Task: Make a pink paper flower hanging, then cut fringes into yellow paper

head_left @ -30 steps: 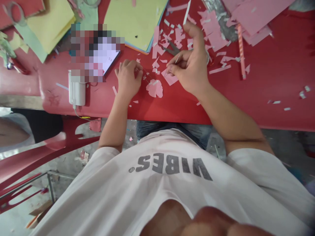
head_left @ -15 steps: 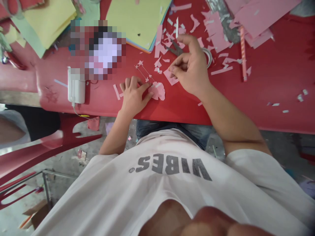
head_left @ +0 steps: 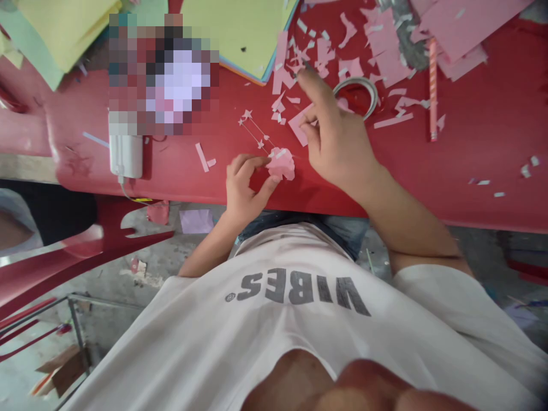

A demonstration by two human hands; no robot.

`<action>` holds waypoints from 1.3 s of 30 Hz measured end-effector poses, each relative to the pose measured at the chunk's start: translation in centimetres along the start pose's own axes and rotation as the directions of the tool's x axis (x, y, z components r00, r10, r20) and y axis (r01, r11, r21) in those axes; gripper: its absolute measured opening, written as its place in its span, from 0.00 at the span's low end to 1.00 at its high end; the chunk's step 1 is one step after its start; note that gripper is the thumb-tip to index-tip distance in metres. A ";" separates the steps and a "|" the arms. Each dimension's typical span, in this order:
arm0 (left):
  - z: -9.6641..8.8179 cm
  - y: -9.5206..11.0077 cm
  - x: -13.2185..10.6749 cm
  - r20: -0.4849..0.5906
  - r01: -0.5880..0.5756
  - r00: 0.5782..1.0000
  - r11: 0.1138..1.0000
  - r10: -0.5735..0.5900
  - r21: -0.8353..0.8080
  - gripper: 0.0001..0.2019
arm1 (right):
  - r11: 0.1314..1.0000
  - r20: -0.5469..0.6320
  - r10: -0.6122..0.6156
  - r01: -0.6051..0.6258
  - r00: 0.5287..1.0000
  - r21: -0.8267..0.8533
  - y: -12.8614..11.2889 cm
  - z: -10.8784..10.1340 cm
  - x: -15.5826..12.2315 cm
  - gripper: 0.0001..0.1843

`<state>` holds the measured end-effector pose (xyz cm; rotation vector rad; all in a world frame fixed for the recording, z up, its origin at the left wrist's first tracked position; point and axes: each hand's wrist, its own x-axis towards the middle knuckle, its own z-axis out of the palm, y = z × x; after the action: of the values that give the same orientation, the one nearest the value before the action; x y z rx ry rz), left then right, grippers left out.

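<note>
Two-handed, left of the tape roll (head_left: 374, 98), touched the pink cutout (head_left: 285, 165) with the left hand (head_left: 245, 188), thumb and fingertips narrowly parted; near that roll, curled the right hand (head_left: 336, 142), but could not tell its grip.

The right hand (head_left: 340, 142) partly hides a pink paper square (head_left: 297, 128).

Beyond my right hand (head_left: 336, 140), toward upper centre, the tape roll (head_left: 375, 98) and scattered pink scraps (head_left: 325, 52) stand in the way. Leftward, my left hand (head_left: 248, 185) could slide across the surface (head_left: 182, 171), over a flat paper strip (head_left: 201, 157), until the white box (head_left: 127, 154). Between my hands, the pink cutout (head_left: 283, 164) narrows the gap.
</note>
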<state>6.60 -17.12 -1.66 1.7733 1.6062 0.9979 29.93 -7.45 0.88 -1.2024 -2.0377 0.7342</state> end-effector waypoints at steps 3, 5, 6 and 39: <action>1.1 1.5 -1.2 0.083 0.200 0.980 0.868 -0.182 -0.455 0.15 | 0.999 -0.032 0.040 -0.040 0.999 -0.005 -2.0 1.4 -2.8 0.33; 2.1 2.1 -2.1 0.143 0.306 0.951 0.760 -0.275 -0.573 0.14 | 0.995 -0.086 0.093 -0.090 0.992 0.036 -2.8 2.7 -5.2 0.32; 2.5 2.2 -2.6 0.157 0.336 0.939 0.726 -0.305 -0.599 0.15 | 0.992 -0.104 0.119 -0.114 0.987 0.051 -3.1 3.3 -6.4 0.32; 3.0 -1.6 -3.7 0.010 -0.093 0.996 0.974 0.093 0.206 0.07 | 0.931 -0.274 0.363 -0.352 0.890 0.090 -1.5 7.0 -12.2 0.25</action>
<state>8.08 -20.26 -5.24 2.0019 1.6920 0.8994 28.25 -19.95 -5.52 -1.5872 -1.5755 0.7150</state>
